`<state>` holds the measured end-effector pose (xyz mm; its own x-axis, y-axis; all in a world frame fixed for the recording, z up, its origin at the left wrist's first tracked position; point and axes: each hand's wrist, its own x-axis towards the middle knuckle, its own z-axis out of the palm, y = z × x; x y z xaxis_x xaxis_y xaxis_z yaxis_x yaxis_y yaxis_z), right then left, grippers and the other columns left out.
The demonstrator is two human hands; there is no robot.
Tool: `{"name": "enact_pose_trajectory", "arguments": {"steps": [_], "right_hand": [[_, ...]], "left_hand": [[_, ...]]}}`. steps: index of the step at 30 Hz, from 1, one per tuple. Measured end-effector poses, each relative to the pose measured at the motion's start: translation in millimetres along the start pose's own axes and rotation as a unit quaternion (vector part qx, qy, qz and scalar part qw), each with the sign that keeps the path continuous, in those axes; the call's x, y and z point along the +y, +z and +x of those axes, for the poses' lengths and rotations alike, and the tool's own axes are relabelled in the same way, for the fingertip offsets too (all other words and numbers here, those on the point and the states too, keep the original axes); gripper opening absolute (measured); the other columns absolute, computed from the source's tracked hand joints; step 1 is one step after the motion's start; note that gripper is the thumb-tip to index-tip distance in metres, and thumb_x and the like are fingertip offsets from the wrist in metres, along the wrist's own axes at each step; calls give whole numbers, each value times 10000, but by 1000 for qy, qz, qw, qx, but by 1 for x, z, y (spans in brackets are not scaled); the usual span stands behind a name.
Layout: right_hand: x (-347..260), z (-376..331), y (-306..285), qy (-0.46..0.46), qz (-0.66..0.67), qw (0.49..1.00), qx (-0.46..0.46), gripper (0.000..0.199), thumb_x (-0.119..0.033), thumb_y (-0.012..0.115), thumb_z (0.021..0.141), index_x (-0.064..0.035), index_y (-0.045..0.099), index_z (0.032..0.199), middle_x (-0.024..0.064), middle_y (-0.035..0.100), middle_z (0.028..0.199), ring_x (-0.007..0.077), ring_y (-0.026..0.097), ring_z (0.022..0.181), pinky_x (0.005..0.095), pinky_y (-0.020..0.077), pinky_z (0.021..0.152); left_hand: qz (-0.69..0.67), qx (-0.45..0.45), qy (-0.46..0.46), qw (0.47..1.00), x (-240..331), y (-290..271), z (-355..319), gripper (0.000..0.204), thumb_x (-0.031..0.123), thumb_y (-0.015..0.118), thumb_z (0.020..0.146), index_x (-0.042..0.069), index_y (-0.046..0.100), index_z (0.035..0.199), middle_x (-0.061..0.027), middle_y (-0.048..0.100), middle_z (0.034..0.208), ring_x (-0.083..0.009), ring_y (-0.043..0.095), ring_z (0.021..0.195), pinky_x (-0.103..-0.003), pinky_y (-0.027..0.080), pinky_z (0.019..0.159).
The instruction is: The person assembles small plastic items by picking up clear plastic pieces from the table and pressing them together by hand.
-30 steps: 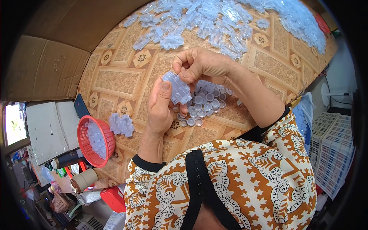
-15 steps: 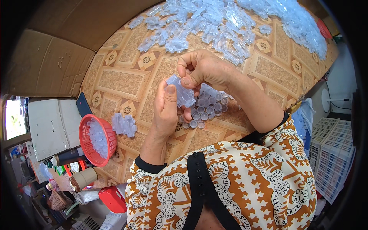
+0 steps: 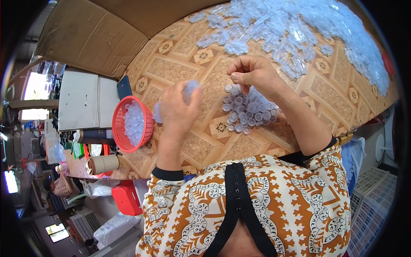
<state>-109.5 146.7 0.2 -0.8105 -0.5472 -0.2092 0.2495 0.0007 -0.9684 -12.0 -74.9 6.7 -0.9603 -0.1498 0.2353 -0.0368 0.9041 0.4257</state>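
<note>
My left hand [image 3: 177,107], slightly blurred, is closed around a clear plastic piece [image 3: 191,89] whose end sticks out past the fingers. Just beyond that hand, partly hidden by it, are more clear plastic pieces [image 3: 157,113] on the table. My right hand [image 3: 256,76] is raised with thumb and fingers pinched together; whatever is between them, if anything, is too small to make out. Under and beside it lies a heap of small round clear caps [image 3: 249,112]. To the left stands a red plastic basket [image 3: 150,128] holding many small translucent pieces [image 3: 134,123].
A large pile of clear plastic pieces [image 3: 282,25] covers the far side of the patterned table [image 3: 171,68]. Cardboard walls [image 3: 94,38] rise at the far left. A brown tape roll [image 3: 102,164] sits near the left edge; a red stool [image 3: 126,198] stands below.
My hands have parted. The left has carried the clear plastic piece left, toward the other pieces near the basket; the right has come over the caps. The view has turned left.
</note>
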Motion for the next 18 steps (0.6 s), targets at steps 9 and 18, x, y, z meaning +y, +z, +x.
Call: {"name": "enact_pose_trajectory", "arguments": {"steps": [9, 18], "right_hand": [[18, 33, -60, -60, -3, 989, 135, 63, -39, 639, 917, -17, 681, 959, 12, 633, 746, 81, 590, 585, 247, 496, 526], [32, 52, -75, -209, -324, 886, 258, 284, -103, 682, 867, -107, 703, 1150, 66, 714, 987, 183, 673, 865, 329, 553, 809]], "left_hand": [[121, -74, 16, 990, -57, -17, -93, 432, 268, 668, 899, -32, 591, 1200, -323, 573, 1256, -469, 480, 1272, -516, 361, 1094], [129, 19, 17, 991, -69, -37, -133, 528, 95, 665, 831, -23, 520, 1325, -249, 524, 1375, -457, 457, 1298, -527, 348, 1109]]}}
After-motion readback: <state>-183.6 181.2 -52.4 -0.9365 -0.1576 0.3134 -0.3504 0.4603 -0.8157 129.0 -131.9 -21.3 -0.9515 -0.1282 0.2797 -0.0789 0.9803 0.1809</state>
